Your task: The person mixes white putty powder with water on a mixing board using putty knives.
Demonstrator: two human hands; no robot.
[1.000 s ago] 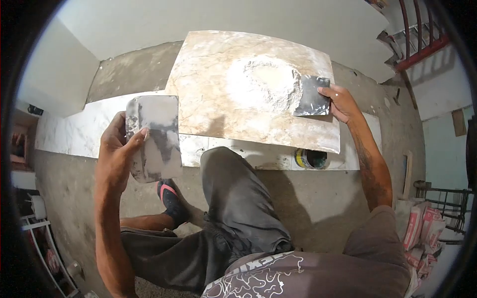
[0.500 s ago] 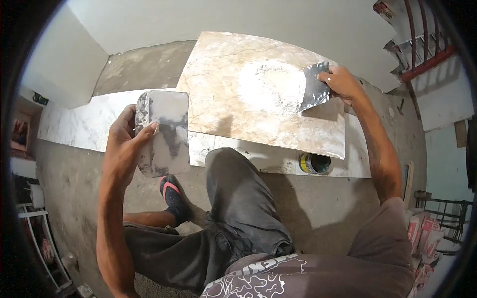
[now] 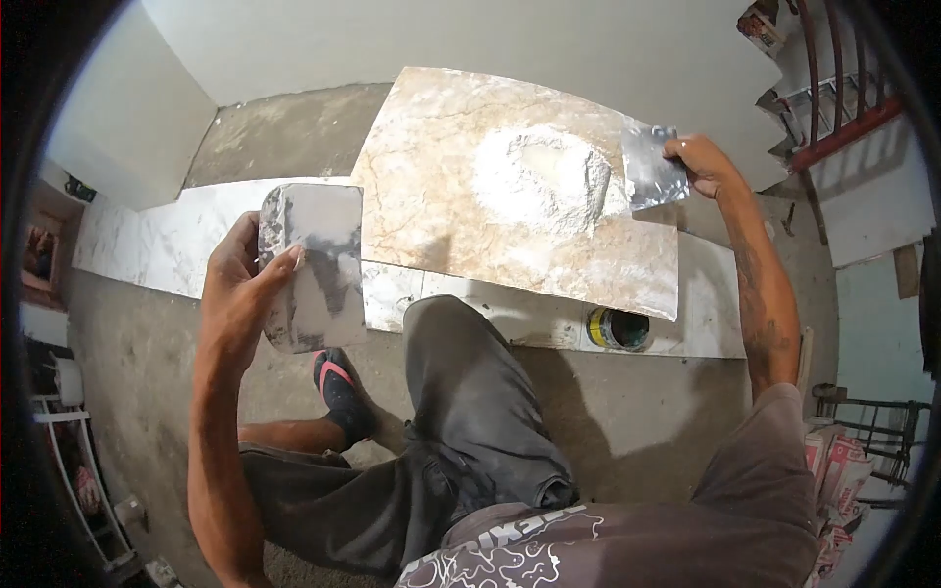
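Note:
My left hand (image 3: pixel 245 279) is closed around the left edge of a flat, smeared metal plate (image 3: pixel 328 294), thumb on its face. The plate has rounded left corners and is held up left of the board. My right hand (image 3: pixel 701 165) pinches a thin, shiny metal scraper blade (image 3: pixel 655 176) by its right edge. The blade is just right of a heap of white powder (image 3: pixel 598 191). A pale, wet-looking patch (image 3: pixel 549 162) sits in the hollow of the heap. Under it is a beige marbled tile board (image 3: pixel 431 176).
White marbled slabs (image 3: pixel 137 240) run under the board. An open can (image 3: pixel 619 329) with a yellow label stands at the board's near right corner. A red metal railing (image 3: pixel 848 132) is at the upper right; red-and-white bags (image 3: pixel 838 470) lie at the right.
My right hand has drawn the blade to the right, away from the powder, and its face now catches the light. My left hand and the plate have shifted slightly left.

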